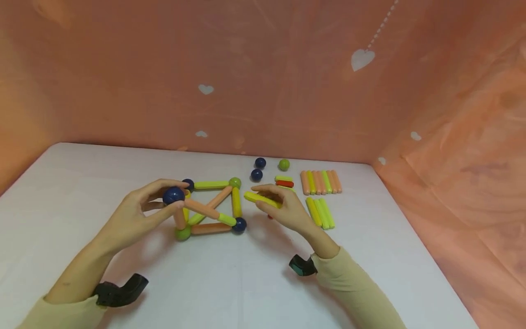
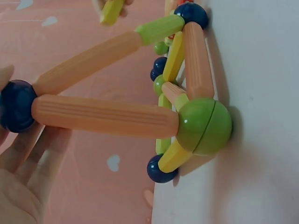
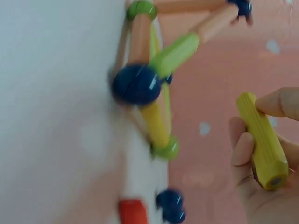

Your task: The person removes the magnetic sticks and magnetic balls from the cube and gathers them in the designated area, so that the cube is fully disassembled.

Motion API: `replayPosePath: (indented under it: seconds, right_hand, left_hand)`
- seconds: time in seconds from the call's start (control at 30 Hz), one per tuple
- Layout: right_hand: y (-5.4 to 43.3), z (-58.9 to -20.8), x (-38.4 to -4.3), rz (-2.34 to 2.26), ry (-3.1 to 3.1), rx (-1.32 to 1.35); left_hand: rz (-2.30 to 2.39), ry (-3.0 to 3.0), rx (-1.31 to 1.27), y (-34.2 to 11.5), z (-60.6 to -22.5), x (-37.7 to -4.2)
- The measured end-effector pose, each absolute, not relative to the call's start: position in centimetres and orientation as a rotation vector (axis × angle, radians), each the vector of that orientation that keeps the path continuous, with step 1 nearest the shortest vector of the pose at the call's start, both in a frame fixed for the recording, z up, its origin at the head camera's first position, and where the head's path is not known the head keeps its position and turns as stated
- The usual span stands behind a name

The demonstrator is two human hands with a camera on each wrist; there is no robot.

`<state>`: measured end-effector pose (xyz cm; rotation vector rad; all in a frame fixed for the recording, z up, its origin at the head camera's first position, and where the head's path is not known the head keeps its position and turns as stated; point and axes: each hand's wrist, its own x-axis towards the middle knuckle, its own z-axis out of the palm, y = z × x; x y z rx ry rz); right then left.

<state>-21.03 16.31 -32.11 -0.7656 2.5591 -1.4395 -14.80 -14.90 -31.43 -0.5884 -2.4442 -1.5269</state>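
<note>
My left hand (image 1: 137, 214) pinches a dark blue ball (image 1: 173, 195) between thumb and fingers, raised above the table. From that ball a peach stick (image 2: 105, 115) runs down to a green ball (image 2: 204, 126). A second peach stick (image 1: 202, 209), joined end to end with a lime stick (image 1: 227, 219), slopes down to a blue corner ball (image 1: 239, 225). These belong to a four-cornered stick-and-ball frame with crossing diagonals, lying on the table. Right of it, my right hand (image 1: 289, 212) holds a yellow stick (image 3: 262, 140) in the air between thumb and fingers.
Two blue balls (image 1: 256, 174) and a green ball (image 1: 284, 164) lie behind my right hand. Near them are a red stick (image 1: 285, 183) and lime ones. A row of peach, yellow and lime sticks (image 1: 320, 182) lies right, with three more sticks (image 1: 320, 213) in front.
</note>
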Motion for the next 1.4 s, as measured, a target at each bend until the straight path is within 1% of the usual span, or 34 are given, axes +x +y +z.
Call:
replayPosePath:
  seconds: [0.27, 0.5, 0.83, 1.13, 1.4]
  right_hand:
    - [20.1, -33.4, -21.7, -1.473, 2.647, -0.584]
    - [23.2, -33.8, -21.8, -1.499, 2.675, -0.346]
    - [27.7, -34.0, -22.0, -1.308, 2.892, -0.131]
    - [30.4, -34.2, -22.0, -1.245, 2.919, 0.013]
    - [31.9, -34.8, -22.6, -1.182, 2.871, 0.227]
  left_hand:
    - [-1.464, -2.528, -0.59, -15.2, -32.4, -15.2]
    - [-1.39, -2.707, -0.54, -15.9, -33.0, -15.5]
    - [-1.412, -2.67, -0.548, -15.8, -33.1, -15.6]
    - [-1.4, -2.691, -0.516, -15.5, -33.2, -16.3]
    - [-1.394, -2.705, -0.504, -14.9, -33.2, -16.6]
